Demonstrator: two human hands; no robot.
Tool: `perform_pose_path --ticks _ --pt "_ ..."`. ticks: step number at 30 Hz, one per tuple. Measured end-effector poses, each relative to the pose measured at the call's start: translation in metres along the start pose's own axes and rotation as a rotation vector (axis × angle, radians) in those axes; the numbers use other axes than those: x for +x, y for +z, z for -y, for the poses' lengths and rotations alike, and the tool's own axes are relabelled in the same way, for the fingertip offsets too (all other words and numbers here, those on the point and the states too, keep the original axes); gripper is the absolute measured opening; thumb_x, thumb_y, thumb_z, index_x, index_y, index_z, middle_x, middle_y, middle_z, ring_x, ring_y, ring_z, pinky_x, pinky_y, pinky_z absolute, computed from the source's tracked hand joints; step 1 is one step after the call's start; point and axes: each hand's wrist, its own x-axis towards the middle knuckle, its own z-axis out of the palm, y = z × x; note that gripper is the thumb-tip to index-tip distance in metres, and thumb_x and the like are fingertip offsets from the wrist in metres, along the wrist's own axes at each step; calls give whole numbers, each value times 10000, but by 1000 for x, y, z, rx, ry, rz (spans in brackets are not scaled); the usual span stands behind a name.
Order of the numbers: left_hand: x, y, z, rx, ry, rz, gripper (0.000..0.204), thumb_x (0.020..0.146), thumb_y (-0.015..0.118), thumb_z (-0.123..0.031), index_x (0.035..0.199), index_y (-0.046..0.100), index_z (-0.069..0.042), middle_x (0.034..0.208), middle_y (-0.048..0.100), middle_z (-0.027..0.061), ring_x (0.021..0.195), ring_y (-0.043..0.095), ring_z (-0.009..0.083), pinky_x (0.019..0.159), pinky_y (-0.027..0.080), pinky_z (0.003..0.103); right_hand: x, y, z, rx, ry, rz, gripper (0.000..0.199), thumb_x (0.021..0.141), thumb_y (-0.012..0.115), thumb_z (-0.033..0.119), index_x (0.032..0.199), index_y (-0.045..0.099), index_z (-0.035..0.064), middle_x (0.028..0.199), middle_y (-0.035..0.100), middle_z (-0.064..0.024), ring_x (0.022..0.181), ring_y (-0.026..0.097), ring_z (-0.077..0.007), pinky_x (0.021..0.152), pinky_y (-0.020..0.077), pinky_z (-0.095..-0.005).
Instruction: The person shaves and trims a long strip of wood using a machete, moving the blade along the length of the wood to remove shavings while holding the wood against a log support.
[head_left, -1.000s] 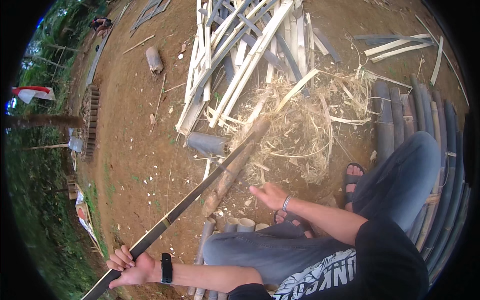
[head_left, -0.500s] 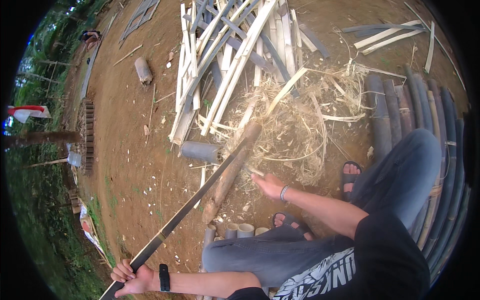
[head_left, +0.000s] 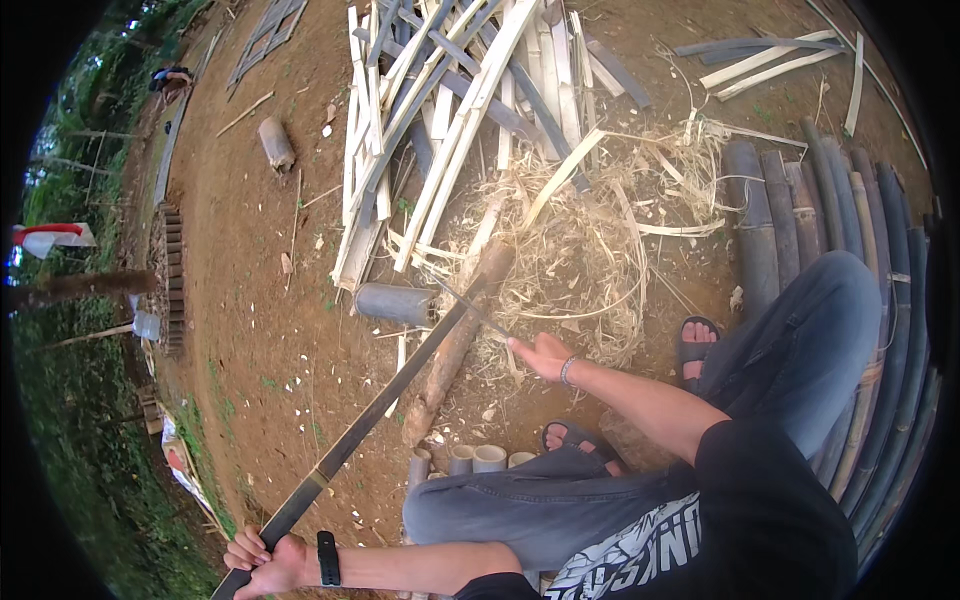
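Note:
My left hand (head_left: 268,564) is closed around the lower end of a long dark bamboo strip (head_left: 375,405). The strip slants away to the upper right, its far end lying over a brown log (head_left: 441,378) on the ground. In my right hand (head_left: 541,357) is the handle of a knife (head_left: 484,318) with a long thin blade. The blade points up and left and crosses the strip near the log; whether its edge touches the strip I cannot tell. A heap of pale curled shavings (head_left: 575,270) lies just beyond my right hand.
A pile of split bamboo strips (head_left: 470,110) spreads at the far side. A dark bamboo section (head_left: 396,303) lies left of the log. Bamboo poles (head_left: 880,300) are stacked along the right. Several cut bamboo tubes (head_left: 489,459) stand by my leg, near my sandalled feet.
The knife was a blur by my right hand and now shows crossing the strip. My right hand has shifted slightly. My left hand keeps its hold on the strip.

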Motion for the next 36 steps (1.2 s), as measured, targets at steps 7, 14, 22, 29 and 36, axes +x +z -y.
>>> perform_pose_path --ticks 7,14,22,29,36 --pt "-6 16 2 47 33 -93 720 836 117 -761 597 285 -104 516 236 4 443 224 108 443 216 231 -2 -5 6 -25 -10 -38 710 876 381 662 461 397 87 451 410 -16 396 403 -170 419 358 -396" --pt "-5 12 -5 70 37 -6 725 832 109 -767 599 288 -104 521 239 1 447 226 105 445 222 236 -5 3 6 -192 -117 -2 712 877 366 671 450 383 101 426 390 -9 370 394 -155 395 336 -375" --pt "-9 33 -6 71 34 -41 726 834 116 -766 601 293 -102 523 235 2 448 225 108 455 223 234 -4 0 6 -171 -117 -35 715 876 355 676 451 396 103 434 397 4 383 387 -150 411 347 -362" --pt "-10 28 -7 82 46 3 729 834 117 -766 598 296 -99 522 240 6 442 226 108 435 205 234 5 1 -5 -76 -117 -2 697 869 380 677 462 392 112 447 417 -1 381 383 -142 401 328 -397" --pt "-11 22 -9 61 45 0 732 839 115 -761 597 302 -96 508 229 3 436 227 109 437 218 231 -1 -2 4 6 -46 -3 726 855 376 702 450 400 101 450 413 -5 389 382 -151 396 315 -404"
